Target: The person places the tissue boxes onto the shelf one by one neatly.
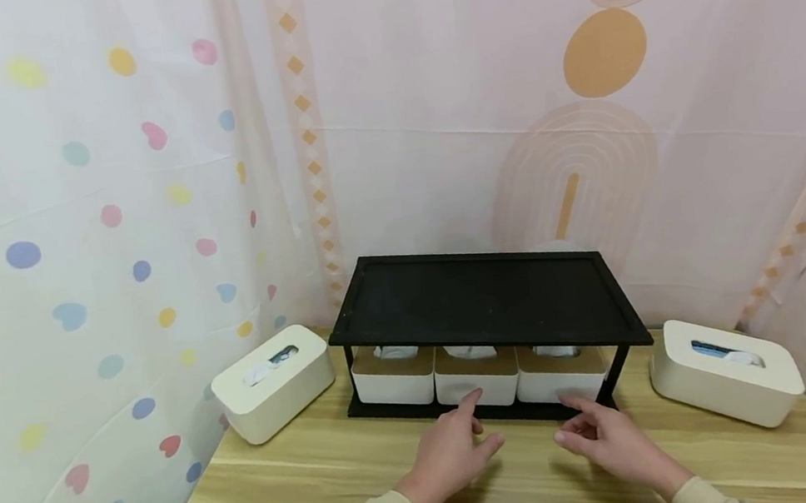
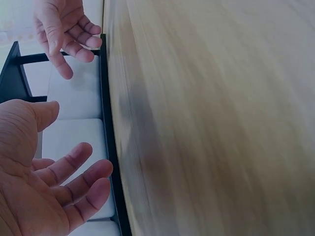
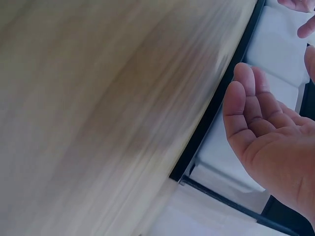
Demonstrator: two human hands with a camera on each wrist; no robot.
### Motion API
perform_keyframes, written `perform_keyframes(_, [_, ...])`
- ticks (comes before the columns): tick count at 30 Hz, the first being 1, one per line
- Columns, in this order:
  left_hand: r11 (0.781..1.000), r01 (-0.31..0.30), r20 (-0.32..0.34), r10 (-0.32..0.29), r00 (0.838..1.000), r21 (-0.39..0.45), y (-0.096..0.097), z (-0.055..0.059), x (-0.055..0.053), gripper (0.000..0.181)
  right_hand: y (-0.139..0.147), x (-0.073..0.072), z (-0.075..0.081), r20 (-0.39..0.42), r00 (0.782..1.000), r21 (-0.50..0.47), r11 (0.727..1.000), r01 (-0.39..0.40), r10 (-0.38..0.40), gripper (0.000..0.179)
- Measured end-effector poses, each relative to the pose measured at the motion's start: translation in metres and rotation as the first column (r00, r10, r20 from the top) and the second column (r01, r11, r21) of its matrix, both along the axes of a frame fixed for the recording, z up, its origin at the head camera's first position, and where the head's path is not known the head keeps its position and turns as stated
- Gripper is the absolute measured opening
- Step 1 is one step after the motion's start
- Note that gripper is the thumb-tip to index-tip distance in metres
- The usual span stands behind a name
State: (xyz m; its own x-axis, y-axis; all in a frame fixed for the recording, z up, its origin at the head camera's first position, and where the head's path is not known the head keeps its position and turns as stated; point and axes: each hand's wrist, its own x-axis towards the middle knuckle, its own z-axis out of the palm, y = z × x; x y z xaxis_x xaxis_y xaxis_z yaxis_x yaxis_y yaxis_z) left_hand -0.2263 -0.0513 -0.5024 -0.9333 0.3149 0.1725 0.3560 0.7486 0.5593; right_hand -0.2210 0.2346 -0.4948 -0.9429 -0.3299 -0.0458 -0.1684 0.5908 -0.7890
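Three small white tissue boxes with brown lids stand side by side on the lower board of a low black shelf (image 1: 484,296): a left box (image 1: 393,389), a middle box (image 1: 499,389) and a right box (image 1: 540,386). Tissue pokes from each lid, partly hidden under the shelf's top. In front of the middle box my left hand (image 1: 449,455) holds nothing, its index finger reaching towards the box's front. My right hand (image 1: 611,442) hovers before the right box with loosely bent fingers and nothing in them. Whether any fingertip touches a box, I cannot tell.
A larger cream tissue box (image 1: 276,389) sits left of the shelf, and a similar cream tissue box (image 1: 725,384) sits to its right. All stand on a wood-grain table (image 1: 275,502). Patterned curtains (image 1: 396,135) hang behind and beside the table.
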Motion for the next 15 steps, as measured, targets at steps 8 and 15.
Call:
perform_keyframes(8, [0.997,-0.068,0.056,0.065,0.996,0.045,-0.02,-0.002,0.0,0.074,-0.019,-0.003,0.002,0.019,0.998,-0.052,0.997,-0.055,0.056,0.073])
perform_keyframes(15, [0.985,-0.144,0.083,0.137,0.987,0.091,-0.043,-0.005,0.005,0.079,-0.036,-0.007,0.0,0.043,0.997,-0.086,0.994,-0.061,0.065,0.073])
